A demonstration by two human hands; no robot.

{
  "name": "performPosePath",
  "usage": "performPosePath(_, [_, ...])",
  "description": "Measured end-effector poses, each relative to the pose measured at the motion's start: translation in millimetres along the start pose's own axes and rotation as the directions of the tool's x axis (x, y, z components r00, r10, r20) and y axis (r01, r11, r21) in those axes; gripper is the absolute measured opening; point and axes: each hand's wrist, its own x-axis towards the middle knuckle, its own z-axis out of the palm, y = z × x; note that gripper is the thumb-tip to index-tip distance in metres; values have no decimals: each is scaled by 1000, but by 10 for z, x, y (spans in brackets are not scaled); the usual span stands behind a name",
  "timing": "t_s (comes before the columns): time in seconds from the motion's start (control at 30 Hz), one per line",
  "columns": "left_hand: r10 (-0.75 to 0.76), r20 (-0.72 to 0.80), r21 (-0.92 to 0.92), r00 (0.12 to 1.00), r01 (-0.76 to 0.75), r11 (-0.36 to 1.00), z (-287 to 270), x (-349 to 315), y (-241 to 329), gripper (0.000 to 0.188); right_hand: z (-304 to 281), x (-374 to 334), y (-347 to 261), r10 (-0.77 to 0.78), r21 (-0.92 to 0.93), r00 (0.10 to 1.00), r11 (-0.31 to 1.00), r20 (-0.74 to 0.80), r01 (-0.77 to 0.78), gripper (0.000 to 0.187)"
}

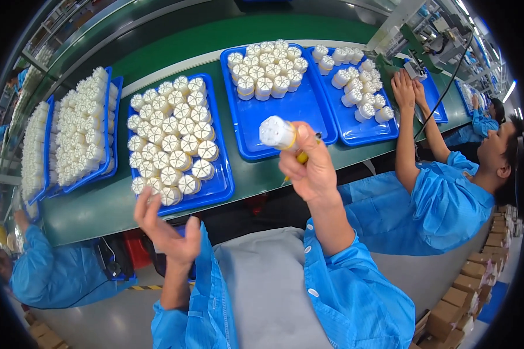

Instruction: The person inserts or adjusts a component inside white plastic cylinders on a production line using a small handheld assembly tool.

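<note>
In my right hand (311,166), raised over the bench's front edge, is a white cylindrical part (276,132) with a pale round end and a yellowish band, pinched by thumb and fingers. A slim yellow tool (302,157) is tucked in the same hand; its kind cannot be made out. My left hand (167,230) is open, its fingers spread near the front corner of a blue tray (224,186). That tray carries rows of white cylindrical parts (170,143) with segmented tops. Behind my right hand lies another blue tray (256,131), with similar parts grouped at its far end.
Tilted, stacked blue trays (109,116) full of white parts stand at the left. To the right is a partly filled blue tray (355,136). A co-worker's hands (406,90) rest by a machine (442,35). All stand on a green bench (81,218). Another person (58,270) sits left.
</note>
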Motion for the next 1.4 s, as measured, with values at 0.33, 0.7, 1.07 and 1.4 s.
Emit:
performPosePath(0.33, [-193,449,-827,872,488,280,713,456,538,54,505,-302,308,244,23,968,969,56,-246,37])
performPosePath(0.7, [-226,646,-732,730,675,88,657,469,577,47,259,-302,-25,-259,62,963,965,77,255,46])
performPosePath(1.07, [-136,793,-595,594,803,34,639,415,751,51,538,-186,-306,-549,363,745,828,378,427,50])
performPosePath(1.4, [-100,829,-548,550,835,48,659,408,736,47,540,-163,-228,-516,313,766,853,384,418,51])
